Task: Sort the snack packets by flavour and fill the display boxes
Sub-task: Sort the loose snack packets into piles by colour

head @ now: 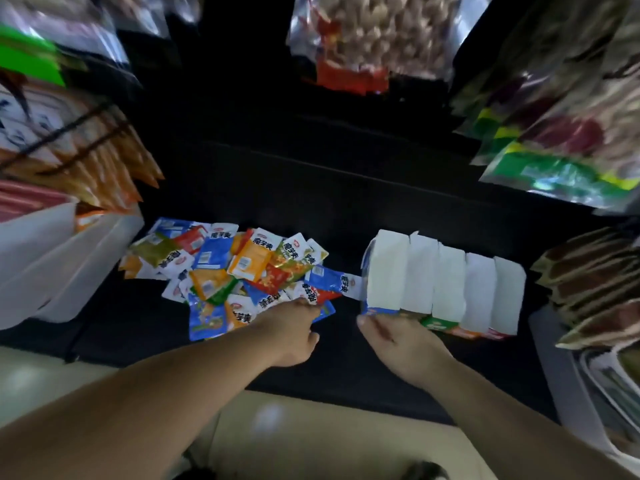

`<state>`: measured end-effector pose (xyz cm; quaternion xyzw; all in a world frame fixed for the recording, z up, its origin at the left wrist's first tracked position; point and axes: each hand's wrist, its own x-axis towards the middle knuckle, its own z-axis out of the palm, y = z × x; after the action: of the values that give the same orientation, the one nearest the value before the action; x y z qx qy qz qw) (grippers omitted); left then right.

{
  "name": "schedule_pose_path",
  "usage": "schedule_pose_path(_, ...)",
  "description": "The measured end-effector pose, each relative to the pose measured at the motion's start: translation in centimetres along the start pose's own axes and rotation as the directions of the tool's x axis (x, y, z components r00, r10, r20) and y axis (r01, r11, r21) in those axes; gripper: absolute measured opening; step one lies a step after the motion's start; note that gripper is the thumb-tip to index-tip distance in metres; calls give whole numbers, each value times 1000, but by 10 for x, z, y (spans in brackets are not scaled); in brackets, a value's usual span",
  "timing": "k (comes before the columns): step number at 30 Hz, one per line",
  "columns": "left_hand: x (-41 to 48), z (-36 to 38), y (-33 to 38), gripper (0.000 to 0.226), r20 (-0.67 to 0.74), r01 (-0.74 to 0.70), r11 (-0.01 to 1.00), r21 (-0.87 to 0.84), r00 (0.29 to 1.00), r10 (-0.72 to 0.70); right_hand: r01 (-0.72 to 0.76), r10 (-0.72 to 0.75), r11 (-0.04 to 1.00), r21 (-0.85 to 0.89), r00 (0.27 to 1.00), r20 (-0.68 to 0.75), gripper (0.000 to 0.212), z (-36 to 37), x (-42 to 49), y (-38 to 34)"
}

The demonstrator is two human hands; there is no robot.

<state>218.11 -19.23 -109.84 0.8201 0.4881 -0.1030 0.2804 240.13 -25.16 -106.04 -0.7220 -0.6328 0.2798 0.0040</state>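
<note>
just ahead of the left hand (298, 323), on a dark shelf (346, 202), the snack packets (242, 271) lie in a loose heap with blue, orange, red and green ones mixed together and overlapping. the left hand's fingers are curled down over the heap's near edge, by a blue packet (327, 311); the fingertips are hidden from here, so i cannot tell whether they already pinch it.

these are thin foil sachets, likely very light, limp and slick, and they should slide over each other. best to pinch one by a flat sealed end and lift it clear, since dragging would pull its neighbours along.

the right hand (398, 337) grips the near end of the leftmost box (384, 271), with the thumb (365, 320) against its corner. from it a row of five display boxes (450, 289) runs off to the hand's right, touching side to side, each with a different coloured front. their white flaps stand up and no packet shows in any of them, so filling looks hardly begun.

the card is light and would shift if bumped, so the steadying hand helps. beyond the left hand's outer side sit clear tubs (52, 258).
</note>
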Motion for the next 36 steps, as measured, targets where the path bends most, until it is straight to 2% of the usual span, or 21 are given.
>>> schedule_pose_path(2,16,16,-6,68,3,20,1000,15,1000,-20,34,-35,999,29,999,32,50,23,25,7)
schedule_pose_path(5,34,28,-22,67,-63,-1,993,117,998,8,115,-120,991,66,990,70,43,58,60,12)
schedule_pose_path(8,52,27,-43,70,-138,46,980,194,990,-19,149,-153,986,78,987,54,60,90,86,15)
schedule_pose_path(12,86,34,-67,110,-130,215,963,163,972,-195,87,-87,992,93,996,5,84,125,92,25)
schedule_pose_path(15,109,54,-72,126,-123,287,940,184,956,-267,67,-68,997,31,997,35,80,135,87,37)
schedule_pose_path(17,113,74,-69,119,-214,285,940,188,946,-244,67,-68,997,47,997,21,74,130,88,40)
schedule_pose_path(20,100,99,-66,88,-384,194,968,158,915,-121,27,-23,992,124,999,-33,68,119,97,34)
schedule_pose_path(24,76,117,-62,61,-440,54,989,138,898,12,57,-35,976,212,994,-105,69,122,101,21)
schedule_pose_path(26,66,118,-62,54,-509,-22,995,96,858,69,69,-26,953,295,989,-146,65,129,101,17)
schedule_pose_path(28,60,112,-68,48,-610,-67,997,29,789,71,94,-43,941,325,986,-159,60,137,102,16)
schedule_pose_path(30,61,104,-78,53,-632,17,999,28,775,4,118,-73,930,349,987,-141,59,143,103,16)
schedule_pose_path(33,69,100,-99,60,-555,113,993,-15,826,-102,149,-125,904,401,989,-85,60,148,104,10)
schedule_pose_path(36,68,108,-105,50,-574,117,992,49,816,-68,165,-158,894,417,986,-52,61,151,110,3)
